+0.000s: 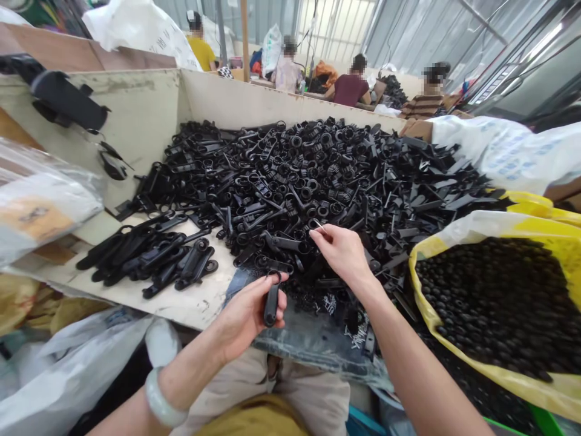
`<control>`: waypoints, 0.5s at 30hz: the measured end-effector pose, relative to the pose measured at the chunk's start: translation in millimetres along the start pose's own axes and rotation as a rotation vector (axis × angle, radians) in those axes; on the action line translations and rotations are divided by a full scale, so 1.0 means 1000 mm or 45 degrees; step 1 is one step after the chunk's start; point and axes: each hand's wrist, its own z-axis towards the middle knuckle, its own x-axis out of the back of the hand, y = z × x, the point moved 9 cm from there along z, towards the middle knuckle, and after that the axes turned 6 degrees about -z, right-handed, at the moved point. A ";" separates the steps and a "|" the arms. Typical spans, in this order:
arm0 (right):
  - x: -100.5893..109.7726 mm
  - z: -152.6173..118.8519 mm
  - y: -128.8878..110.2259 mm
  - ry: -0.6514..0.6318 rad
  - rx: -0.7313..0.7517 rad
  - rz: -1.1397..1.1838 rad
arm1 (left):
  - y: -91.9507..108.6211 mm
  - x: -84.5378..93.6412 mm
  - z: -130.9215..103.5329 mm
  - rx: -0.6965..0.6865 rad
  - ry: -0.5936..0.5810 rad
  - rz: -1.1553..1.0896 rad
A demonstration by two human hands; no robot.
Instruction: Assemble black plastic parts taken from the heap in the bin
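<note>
My left hand [247, 312] is closed around a black plastic part [271, 303], its ringed end near my fingertips, above the front edge of the worktable. Farther forward and to the right, my right hand [338, 248] pinches a small, thin, shiny metal piece [320, 227] between thumb and fingers. Both hands are in front of a large heap of black plastic parts [290, 163]. Small silvery screws or pins [357, 333] lie on the dark mat [313, 348] below my right hand.
Several longer black parts [149, 254] lie together at the left. A yellow-rimmed bag [414, 272] of small round black pieces stands at the right. Pale boards [281, 100] wall the heap at the back. Several people sit beyond, including one in a maroon top [349, 91].
</note>
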 end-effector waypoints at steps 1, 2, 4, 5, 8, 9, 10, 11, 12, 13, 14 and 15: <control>-0.006 0.011 0.000 -0.037 -0.018 -0.038 | 0.000 0.002 0.001 0.014 0.002 0.006; -0.012 0.018 -0.003 -0.058 -0.020 -0.059 | 0.000 0.005 0.004 0.027 0.008 0.009; -0.019 0.024 -0.007 -0.094 -0.032 -0.102 | 0.002 0.011 0.010 0.044 0.009 0.015; -0.021 0.023 -0.008 -0.106 -0.040 -0.116 | 0.004 0.013 0.013 0.046 -0.003 0.014; -0.023 0.018 -0.007 -0.126 -0.071 -0.132 | 0.008 0.016 0.019 0.052 -0.070 -0.002; -0.024 0.017 -0.007 -0.133 -0.076 -0.133 | 0.008 0.016 0.021 0.064 -0.095 -0.017; -0.025 0.016 -0.007 -0.138 -0.078 -0.136 | 0.007 0.016 0.021 0.084 -0.117 -0.040; -0.026 0.015 -0.009 -0.142 -0.074 -0.139 | 0.006 0.015 0.022 0.108 -0.136 -0.071; -0.028 0.016 -0.011 -0.143 -0.065 -0.141 | 0.004 0.015 0.022 0.130 -0.153 -0.105; -0.029 0.016 -0.015 -0.141 -0.053 -0.141 | 0.003 0.015 0.022 0.148 -0.168 -0.139; -0.031 0.018 -0.018 -0.136 -0.040 -0.137 | 0.002 0.015 0.022 0.160 -0.179 -0.168; -0.031 0.019 -0.021 -0.128 -0.025 -0.127 | 0.002 0.016 0.022 0.164 -0.184 -0.186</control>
